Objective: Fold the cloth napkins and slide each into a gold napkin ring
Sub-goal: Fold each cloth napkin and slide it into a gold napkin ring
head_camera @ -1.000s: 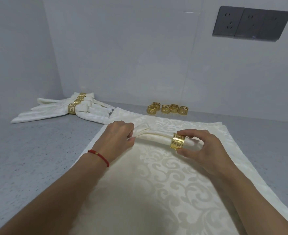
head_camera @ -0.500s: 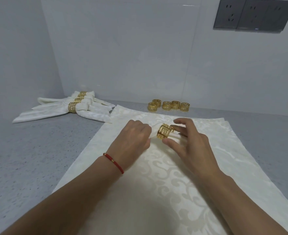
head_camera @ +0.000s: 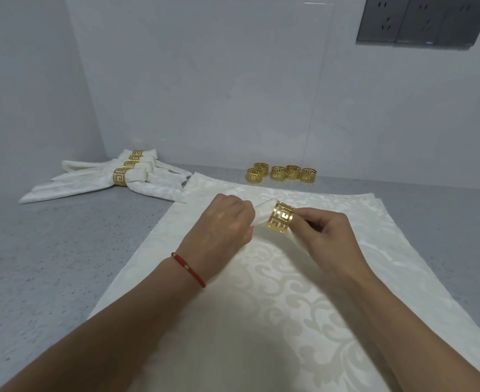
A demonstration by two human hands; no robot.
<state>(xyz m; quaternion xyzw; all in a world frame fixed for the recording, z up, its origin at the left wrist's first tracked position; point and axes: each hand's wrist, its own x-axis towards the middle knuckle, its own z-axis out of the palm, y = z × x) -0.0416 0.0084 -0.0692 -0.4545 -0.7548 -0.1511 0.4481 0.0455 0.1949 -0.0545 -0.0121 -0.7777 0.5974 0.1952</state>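
My left hand (head_camera: 224, 222), fingers curled, pinches the rolled end of the napkin (head_camera: 262, 215); my right hand (head_camera: 327, 237) pinches the gold ring (head_camera: 280, 219) between thumb and fingertips, the ring sitting around the roll just beside my left knuckles. Half a second earlier the ring lay further back and face-on to me, with only a sliver of cloth showing; one second earlier the hands were well apart, with a long stretch of roll between them and the ring at its right end. Now the roll tip protrudes left of the ring, and the rest of this napkin spreads from under my right hand. Beneath lies a stack of flat napkins (head_camera: 289, 321) on the grey table (head_camera: 49, 264); two offset edges show at its far right corner. Five spare rings (head_camera: 282, 173) stand near the wall. Far left, a pile of finished napkins (head_camera: 114, 179) carries four visible rings. A red cord bracelet (head_camera: 189, 269) circles my left wrist
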